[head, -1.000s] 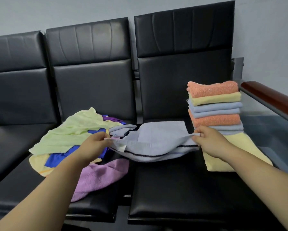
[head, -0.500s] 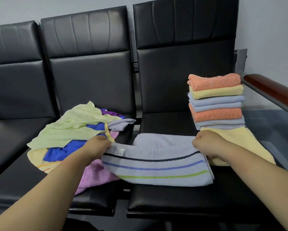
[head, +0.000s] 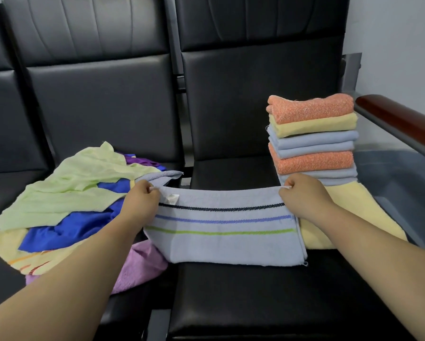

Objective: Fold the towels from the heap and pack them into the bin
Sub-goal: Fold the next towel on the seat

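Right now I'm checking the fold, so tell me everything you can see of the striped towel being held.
The striped towel is pale blue-grey terry with three lengthwise stripes: dark navy, blue and lime green. A small white label sits near its upper left corner. It hangs stretched wide, folded, over the black seat, lower edge resting there. The left hand and right hand pinch its top corners. Its left end overlaps the purple towel.

Left hand [head: 140,201], right hand [head: 302,195] pinched

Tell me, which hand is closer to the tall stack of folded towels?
Right. The right hand grips the striped pale blue towel right beside the stack of folded towels; the left hand holds the towel's opposite end.
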### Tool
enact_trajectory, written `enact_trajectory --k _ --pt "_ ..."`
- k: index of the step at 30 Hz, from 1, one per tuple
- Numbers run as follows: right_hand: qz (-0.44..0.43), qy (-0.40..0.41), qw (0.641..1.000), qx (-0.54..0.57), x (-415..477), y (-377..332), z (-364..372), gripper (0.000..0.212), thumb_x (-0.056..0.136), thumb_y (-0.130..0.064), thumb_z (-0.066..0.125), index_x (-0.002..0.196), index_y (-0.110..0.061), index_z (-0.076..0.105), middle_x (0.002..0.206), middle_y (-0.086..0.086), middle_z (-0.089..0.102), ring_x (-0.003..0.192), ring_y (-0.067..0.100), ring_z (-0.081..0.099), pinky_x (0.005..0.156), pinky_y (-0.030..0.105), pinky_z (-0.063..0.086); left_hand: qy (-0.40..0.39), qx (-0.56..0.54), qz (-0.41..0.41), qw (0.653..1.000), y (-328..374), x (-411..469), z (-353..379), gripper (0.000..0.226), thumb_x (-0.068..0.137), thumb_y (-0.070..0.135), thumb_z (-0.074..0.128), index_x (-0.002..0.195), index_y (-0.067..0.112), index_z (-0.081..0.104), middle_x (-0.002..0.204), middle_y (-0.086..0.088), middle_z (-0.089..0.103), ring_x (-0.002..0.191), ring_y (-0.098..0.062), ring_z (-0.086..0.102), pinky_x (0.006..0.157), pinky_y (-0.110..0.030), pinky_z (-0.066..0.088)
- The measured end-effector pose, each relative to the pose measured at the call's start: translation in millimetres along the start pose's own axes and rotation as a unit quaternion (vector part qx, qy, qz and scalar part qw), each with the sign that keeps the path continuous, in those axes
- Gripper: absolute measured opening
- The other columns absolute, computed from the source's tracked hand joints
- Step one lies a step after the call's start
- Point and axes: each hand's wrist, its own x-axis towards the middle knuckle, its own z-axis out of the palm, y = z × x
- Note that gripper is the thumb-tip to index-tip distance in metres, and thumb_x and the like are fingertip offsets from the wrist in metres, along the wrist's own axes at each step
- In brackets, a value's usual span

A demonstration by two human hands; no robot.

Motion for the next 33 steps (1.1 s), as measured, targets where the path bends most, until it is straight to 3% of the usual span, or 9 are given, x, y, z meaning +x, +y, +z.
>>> enact_trajectory --k 5,8,12,17,21,23,26,30,33 --pt "-0.006 0.021 1.0 -0.013 15.8 11.4 9.5 0.019 0.096 -0.027 0.056 0.077 -0.026 0.056 0.09 -0.004 0.062 0.086 0.023 0.057 0.066 0.033 0.04 0.0 0.023 -0.003 1.0 -2.9 22.1 20.8 0.018 0.1 0.021 0.048 0.097 0.008 0.06 0.085 -0.007 0.061 0.069 -0.016 0.05 0.056 -0.029 0.034" --pt "-0.013 0.028 0.999 -0.037 22.5 17.2 16.9 0.019 0.096 -0.031 0.061 0.077 -0.028 0.058 0.09 -0.004 0.063 0.088 0.023 0.058 0.068 0.033 0.042 -0.001 0.049 -0.007 0.999 -7.9 29.5 29.8 0.017 0.098 0.026 0.052 0.099 0.012 0.062 0.093 -0.007 0.065 0.077 -0.023 0.055 0.063 -0.033 0.037" --pt "-0.01 0.011 0.998 -0.056 23.7 24.0 23.5 0.016 0.096 -0.037 0.067 0.102 -0.023 0.067 0.1 -0.003 0.066 0.091 0.02 0.057 0.073 0.034 0.047 -0.011 0.063 -0.008 0.998 -13.4 28.8 37.9 0.024 0.094 0.03 0.058 0.113 0.015 0.064 0.104 -0.005 0.067 0.103 -0.032 0.061 0.081 -0.034 0.043" --pt "-0.02 0.027 0.998 -0.055 15.8 22.7 24.4 0.036 0.093 -0.042 0.071 0.122 -0.023 0.063 0.121 0.001 0.059 0.107 0.023 0.058 0.083 0.036 0.05 -0.043 0.102 0.001 0.994 -6.8 18.4 38.8 0.033 0.093 0.032 0.06 0.123 0.016 0.058 0.114 -0.005 0.064 0.1 -0.025 0.054 0.079 -0.031 0.039" --pt "-0.046 0.014 0.997 -0.061 6.3 16.9 24.3 0.028 0.093 -0.042 0.07 0.116 -0.027 0.064 0.119 -0.001 0.054 0.107 0.022 0.056 0.088 0.04 0.053 -0.065 0.147 0.007 0.987 -1.6 9.7 37.4 0.038 0.089 0.038 0.062 0.122 0.019 0.058 0.125 -0.01 0.058 0.107 -0.028 0.055 0.084 -0.039 0.049" --pt "-0.063 0.01 0.996 -0.063 1.0 13.1 23.0 0.024 0.094 -0.039 0.069 0.115 -0.028 0.065 0.117 -0.003 0.052 0.108 0.021 0.056 0.089 0.039 0.052 -0.07 0.2 0.014 0.977 6.8 0.2 35.5 0.043 0.088 0.042 0.062 0.126 0.022 0.058 0.132 -0.011 0.051 0.119 -0.032 0.05 0.093 -0.041 0.048" --pt "-0.114 -0.007 0.991 -0.077 -5.8 6.3 22.0 0.013 0.097 -0.033 0.066 0.109 -0.028 0.066 0.108 -0.006 0.053 0.105 0.016 0.054 0.085 0.034 0.05 -0.053 0.266 0.073 0.96 24.4 -17.2 35.7 0.032 0.088 0.041 0.058 0.117 0.028 0.063 0.127 -0.007 0.051 0.118 -0.034 0.048 0.096 -0.042 0.046" --pt "-0.169 -0.103 0.969 -0.147 -15.9 -1.6 22.9 0.008 0.098 -0.026 0.057 0.101 -0.027 0.064 0.105 -0.009 0.055 0.096 0.015 0.055 0.082 0.032 0.05 -0.154 0.243 0.122 0.95 42.5 -41.0 55.1 0.023 0.094 0.03 0.05 0.107 0.016 0.063 0.118 -0.01 0.058 0.106 -0.032 0.058 0.088 -0.04 0.05" --pt "-0.188 -0.144 0.942 -0.239 -22.4 -6.3 25.8 0.013 0.097 -0.024 0.05 0.099 -0.025 0.063 0.108 -0.006 0.057 0.093 0.019 0.056 0.076 0.033 0.048 -0.182 0.281 0.16 0.928 51.0 -56.3 71.7 0.03 0.099 0.037 0.044 0.115 0.013 0.053 0.122 -0.01 0.052 0.116 -0.033 0.049 0.098 -0.044 0.044"
